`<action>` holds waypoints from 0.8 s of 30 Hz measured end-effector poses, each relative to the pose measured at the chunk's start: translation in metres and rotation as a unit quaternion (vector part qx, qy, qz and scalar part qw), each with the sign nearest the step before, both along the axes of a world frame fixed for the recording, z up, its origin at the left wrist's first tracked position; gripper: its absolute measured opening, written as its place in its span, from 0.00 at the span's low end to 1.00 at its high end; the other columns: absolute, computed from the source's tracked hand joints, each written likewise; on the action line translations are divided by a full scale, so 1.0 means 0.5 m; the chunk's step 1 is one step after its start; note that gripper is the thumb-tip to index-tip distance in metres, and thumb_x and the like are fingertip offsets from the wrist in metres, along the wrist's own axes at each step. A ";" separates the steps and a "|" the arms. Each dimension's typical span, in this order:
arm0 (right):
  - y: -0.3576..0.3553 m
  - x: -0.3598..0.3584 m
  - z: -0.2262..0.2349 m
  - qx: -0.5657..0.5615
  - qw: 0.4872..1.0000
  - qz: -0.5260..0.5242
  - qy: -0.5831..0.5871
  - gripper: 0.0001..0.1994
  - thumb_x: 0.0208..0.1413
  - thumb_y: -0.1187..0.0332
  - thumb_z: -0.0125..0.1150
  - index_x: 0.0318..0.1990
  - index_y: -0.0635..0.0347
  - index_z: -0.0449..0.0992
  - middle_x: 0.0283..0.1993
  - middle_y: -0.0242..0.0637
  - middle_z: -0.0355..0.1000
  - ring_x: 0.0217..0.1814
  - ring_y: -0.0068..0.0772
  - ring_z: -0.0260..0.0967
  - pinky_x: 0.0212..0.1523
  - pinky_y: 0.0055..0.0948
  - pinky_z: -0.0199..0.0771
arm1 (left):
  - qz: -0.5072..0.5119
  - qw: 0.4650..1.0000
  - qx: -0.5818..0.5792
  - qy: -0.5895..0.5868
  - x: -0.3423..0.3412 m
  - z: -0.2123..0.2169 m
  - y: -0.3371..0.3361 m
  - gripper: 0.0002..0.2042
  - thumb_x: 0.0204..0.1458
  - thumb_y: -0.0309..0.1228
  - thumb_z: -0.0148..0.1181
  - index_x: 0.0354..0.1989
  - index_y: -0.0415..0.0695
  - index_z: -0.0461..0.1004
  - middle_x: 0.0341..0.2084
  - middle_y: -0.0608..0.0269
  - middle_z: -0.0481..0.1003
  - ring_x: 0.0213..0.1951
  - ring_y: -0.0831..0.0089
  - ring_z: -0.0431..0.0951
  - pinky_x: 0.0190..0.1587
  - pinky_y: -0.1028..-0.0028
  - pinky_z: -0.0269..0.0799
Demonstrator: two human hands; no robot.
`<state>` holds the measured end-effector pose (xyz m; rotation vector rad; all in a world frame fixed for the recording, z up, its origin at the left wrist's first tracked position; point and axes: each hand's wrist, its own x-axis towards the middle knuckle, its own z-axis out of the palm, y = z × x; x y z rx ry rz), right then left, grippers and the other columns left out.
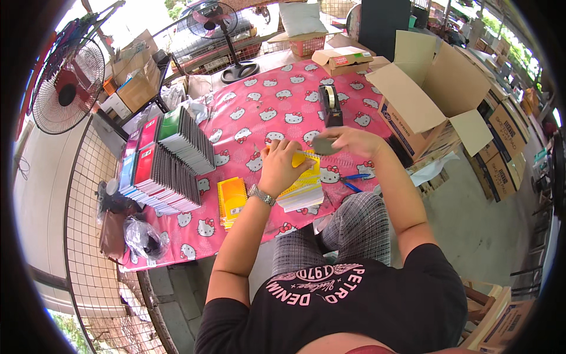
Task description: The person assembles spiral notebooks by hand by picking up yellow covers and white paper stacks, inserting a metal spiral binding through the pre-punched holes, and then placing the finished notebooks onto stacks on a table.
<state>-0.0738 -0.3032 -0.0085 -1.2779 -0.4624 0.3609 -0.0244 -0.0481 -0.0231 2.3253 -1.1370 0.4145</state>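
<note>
My left hand (282, 165) is closed on a small yellow notebook (302, 158), fingers over its top edge. A thin wire coil (337, 161) runs along that edge and sticks out to the right. Below the hand lies a fanned stack of yellow-edged white paper pads (302, 196). My right hand (358, 143), slightly blurred, grips a dark grey rounded object (323, 145) just above the coil; its kind cannot be made out. Blue-handled pliers (352, 183) lie to the right of the pads. Several yellow spiral notebooks (232, 199) are stacked left of my left wrist.
Tall stacks of spiral notebooks (168, 177) stand at the table's left, near a clear plastic bag (146, 236). Beyond my hands are a tape dispenser (330, 107) and a flat carton (342, 61). An open cardboard box (413, 97) stands right; fans (68, 91) stand beyond the pink tablecloth (247, 127).
</note>
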 end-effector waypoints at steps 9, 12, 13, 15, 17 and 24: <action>0.023 0.026 0.031 -0.174 0.984 -0.017 -0.046 0.26 0.51 0.63 0.61 0.59 0.60 0.70 0.65 0.42 0.65 0.64 0.37 0.65 0.64 0.40 0.65 | 0.005 1.000 0.003 0.031 0.007 0.011 0.012 0.21 0.44 0.47 0.69 0.41 0.48 0.72 0.40 0.64 0.74 0.50 0.60 0.70 0.51 0.55 0.61; 0.024 0.015 0.028 -0.018 1.000 0.015 -0.014 0.25 0.50 0.66 0.62 0.58 0.59 0.71 0.63 0.42 0.66 0.63 0.34 0.66 0.63 0.38 0.65 | -0.002 0.999 -0.007 0.043 0.008 0.005 0.015 0.21 0.43 0.45 0.70 0.41 0.47 0.72 0.41 0.61 0.74 0.49 0.58 0.71 0.52 0.56 0.64; 0.020 0.033 0.015 -0.172 0.983 -0.018 -0.054 0.26 0.50 0.65 0.62 0.58 0.59 0.71 0.64 0.43 0.66 0.64 0.36 0.66 0.63 0.40 0.65 | -0.009 0.998 -0.013 0.053 0.018 0.004 0.018 0.21 0.43 0.44 0.70 0.41 0.47 0.72 0.41 0.60 0.74 0.49 0.57 0.71 0.52 0.57 0.65; 0.033 0.048 0.026 -0.167 0.985 -0.019 -0.045 0.26 0.50 0.64 0.62 0.58 0.60 0.71 0.63 0.43 0.66 0.64 0.36 0.66 0.63 0.40 0.65 | -0.011 0.998 -0.019 0.066 0.040 0.014 0.035 0.20 0.43 0.42 0.70 0.41 0.46 0.73 0.41 0.58 0.74 0.49 0.55 0.71 0.52 0.58 0.66; 0.046 0.035 0.026 0.157 0.985 0.040 0.065 0.26 0.49 0.65 0.63 0.57 0.61 0.72 0.61 0.41 0.68 0.62 0.33 0.66 0.62 0.35 0.65 | -0.007 0.997 -0.009 0.080 0.052 0.017 0.053 0.20 0.44 0.41 0.70 0.41 0.45 0.73 0.42 0.56 0.73 0.49 0.54 0.71 0.52 0.59 0.68; 0.069 0.064 0.027 0.008 0.999 0.030 0.010 0.24 0.49 0.65 0.62 0.55 0.61 0.73 0.57 0.41 0.71 0.59 0.33 0.68 0.60 0.33 0.66 | -0.060 0.977 -0.067 0.194 0.078 0.000 0.063 0.19 0.45 0.36 0.71 0.41 0.40 0.72 0.42 0.53 0.73 0.48 0.53 0.73 0.51 0.60 0.70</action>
